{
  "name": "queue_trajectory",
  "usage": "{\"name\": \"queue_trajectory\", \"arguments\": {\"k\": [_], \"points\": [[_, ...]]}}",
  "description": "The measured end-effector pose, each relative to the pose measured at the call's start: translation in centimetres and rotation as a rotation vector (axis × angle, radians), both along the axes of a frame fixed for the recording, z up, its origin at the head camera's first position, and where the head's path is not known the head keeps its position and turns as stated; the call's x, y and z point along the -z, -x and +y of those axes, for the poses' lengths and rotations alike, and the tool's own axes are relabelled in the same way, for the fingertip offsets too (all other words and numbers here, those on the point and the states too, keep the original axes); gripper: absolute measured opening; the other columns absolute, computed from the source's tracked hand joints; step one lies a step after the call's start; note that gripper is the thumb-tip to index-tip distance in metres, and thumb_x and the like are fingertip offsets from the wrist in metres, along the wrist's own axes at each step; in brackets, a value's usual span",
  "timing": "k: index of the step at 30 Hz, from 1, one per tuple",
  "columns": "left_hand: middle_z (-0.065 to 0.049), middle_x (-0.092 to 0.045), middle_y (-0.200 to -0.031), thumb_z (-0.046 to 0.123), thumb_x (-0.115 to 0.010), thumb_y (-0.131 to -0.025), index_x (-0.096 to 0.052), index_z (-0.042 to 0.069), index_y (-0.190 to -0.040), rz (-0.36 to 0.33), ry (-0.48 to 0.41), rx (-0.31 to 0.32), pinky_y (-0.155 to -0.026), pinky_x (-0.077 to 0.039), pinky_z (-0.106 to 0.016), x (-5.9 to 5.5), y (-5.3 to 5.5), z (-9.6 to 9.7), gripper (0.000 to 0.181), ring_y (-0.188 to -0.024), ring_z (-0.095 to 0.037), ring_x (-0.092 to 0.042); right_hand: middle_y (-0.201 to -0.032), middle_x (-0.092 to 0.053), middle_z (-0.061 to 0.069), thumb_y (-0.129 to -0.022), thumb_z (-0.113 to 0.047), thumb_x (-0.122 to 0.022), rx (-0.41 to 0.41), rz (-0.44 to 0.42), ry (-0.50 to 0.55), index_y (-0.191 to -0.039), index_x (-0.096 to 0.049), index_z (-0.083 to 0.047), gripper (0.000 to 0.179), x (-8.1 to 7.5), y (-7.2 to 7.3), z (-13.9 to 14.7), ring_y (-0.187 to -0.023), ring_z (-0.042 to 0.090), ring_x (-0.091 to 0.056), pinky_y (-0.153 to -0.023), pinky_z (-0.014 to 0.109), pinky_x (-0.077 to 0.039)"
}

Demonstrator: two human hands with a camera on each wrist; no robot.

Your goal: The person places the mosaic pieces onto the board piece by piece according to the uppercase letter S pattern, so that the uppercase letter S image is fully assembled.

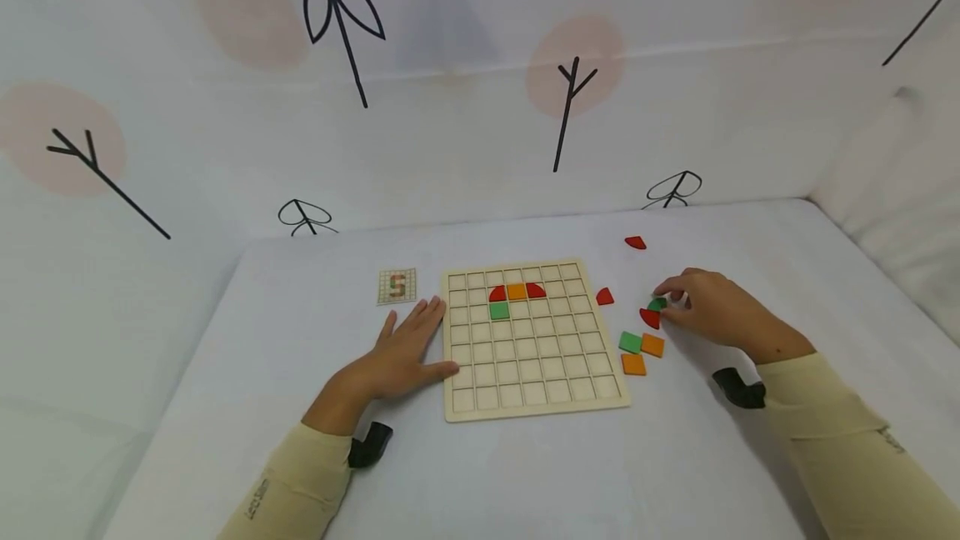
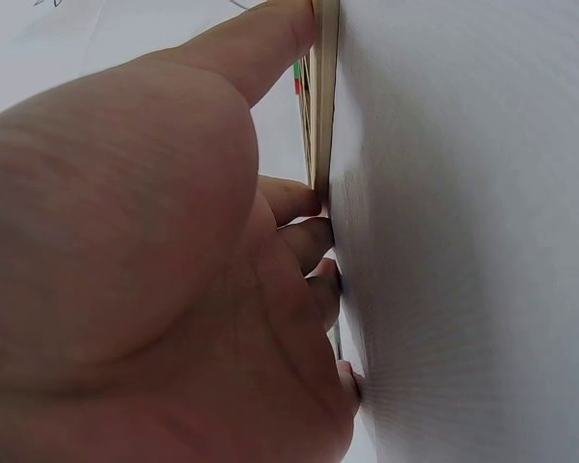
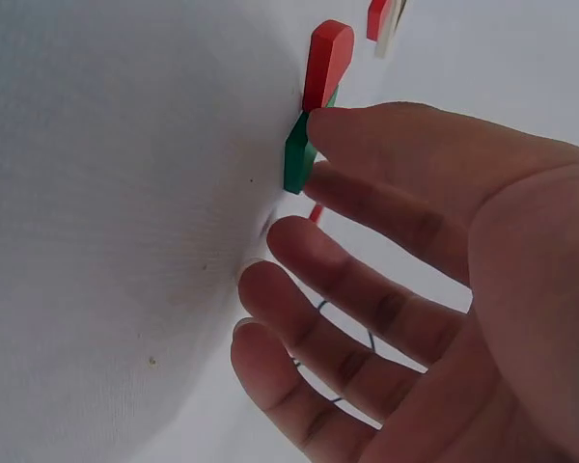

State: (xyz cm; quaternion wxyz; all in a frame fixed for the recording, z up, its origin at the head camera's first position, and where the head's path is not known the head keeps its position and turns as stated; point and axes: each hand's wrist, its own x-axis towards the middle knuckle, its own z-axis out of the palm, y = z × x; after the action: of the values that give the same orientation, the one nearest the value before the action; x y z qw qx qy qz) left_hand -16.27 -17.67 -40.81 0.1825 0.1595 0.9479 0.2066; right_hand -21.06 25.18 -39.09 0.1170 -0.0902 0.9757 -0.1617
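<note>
My left hand [image 1: 397, 361] lies with fingers spread at the left side of a wooden grid board [image 1: 536, 373]. Its thumb and fingertips touch the board's edge, as the left wrist view also shows. On the board, an orange square [image 1: 517, 292] sits between two red quarter-circle tiles, with a green square [image 1: 499, 310] below the left one. To the right of the board, my right hand [image 1: 712, 311] pinches a green quarter-circle tile [image 3: 296, 159] between thumb and index finger, close to the tablecloth. A red quarter-circle tile [image 3: 328, 63] touches the green one.
A small pattern card [image 1: 397, 286] lies left of the board. Two more red quarter-circle tiles rest on the right, one near the board [image 1: 604, 297], one farther back [image 1: 635, 242]. A loose green square [image 1: 630, 342] and two orange squares [image 1: 633, 365] lie nearer me.
</note>
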Motion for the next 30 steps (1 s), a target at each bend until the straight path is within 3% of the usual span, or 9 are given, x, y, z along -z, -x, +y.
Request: {"name": "queue_trajectory", "arguments": {"k": [17, 30], "points": [[-0.001, -0.006, -0.170, 0.052, -0.065, -0.093, -0.007, 0.013, -0.162, 0.007, 0.002, -0.001, -0.125, 0.009, -0.055, -0.07, 0.09, -0.15, 0.098, -0.158, -0.021, 0.000, -0.092, -0.064, 0.013, -0.084, -0.008, -0.076, 0.005, 0.032, 0.030, -0.104, -0.069, -0.001, 0.022, 0.26, 0.49, -0.08, -0.085, 0.027, -0.056, -0.070, 0.035, -0.055], [-0.002, -0.006, -0.170, 0.051, -0.065, -0.093, -0.008, 0.013, -0.162, -0.007, -0.001, -0.004, -0.125, 0.009, -0.055, -0.35, 0.08, 0.09, 0.098, -0.158, -0.021, 0.000, -0.092, -0.067, 0.012, -0.085, -0.004, -0.075, 0.006, -0.002, 0.056, -0.102, -0.062, -0.003, 0.022, 0.63, 0.75, -0.47, -0.086, 0.027, -0.059, -0.074, 0.039, -0.058]]}}
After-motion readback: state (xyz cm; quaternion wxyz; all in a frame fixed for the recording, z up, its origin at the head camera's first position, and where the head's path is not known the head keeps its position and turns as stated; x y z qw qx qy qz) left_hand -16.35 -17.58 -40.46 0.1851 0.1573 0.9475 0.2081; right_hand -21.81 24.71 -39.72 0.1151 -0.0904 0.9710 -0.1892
